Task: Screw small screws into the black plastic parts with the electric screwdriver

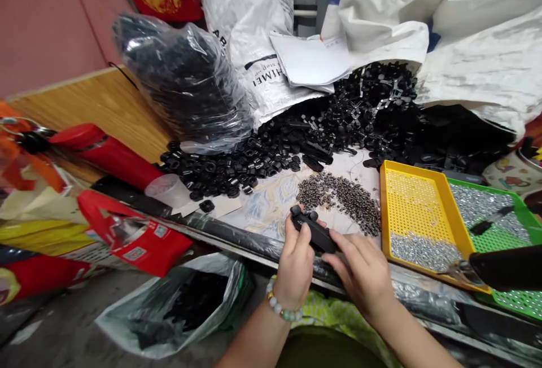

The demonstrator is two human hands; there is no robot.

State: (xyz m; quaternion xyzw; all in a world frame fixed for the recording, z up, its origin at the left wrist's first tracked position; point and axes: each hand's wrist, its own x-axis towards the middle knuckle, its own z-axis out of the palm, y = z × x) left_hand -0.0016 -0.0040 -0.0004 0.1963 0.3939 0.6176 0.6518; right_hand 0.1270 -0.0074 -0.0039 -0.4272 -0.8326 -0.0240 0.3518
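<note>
A black plastic part [315,232], long and narrow with rounded knobs at its far end, is held between both hands above the table's front edge. My left hand [296,255] is closed round its left side, thumb on top. My right hand [359,269] pinches its right end between thumb and fingers. Just beyond it lies a pile of tiny dark metal pieces [347,196]. To the right, a yellow perforated tray [406,204] holds small silvery screws or pins at its near end.
A green tray [519,210] of silvery pieces adjoins the yellow one, with a dark tool [508,266] reaching over both. Black ring-like parts [228,173] and black clips [359,103] are heaped behind. A red cylinder [114,156] lies left; an open plastic bag [139,311] sits below.
</note>
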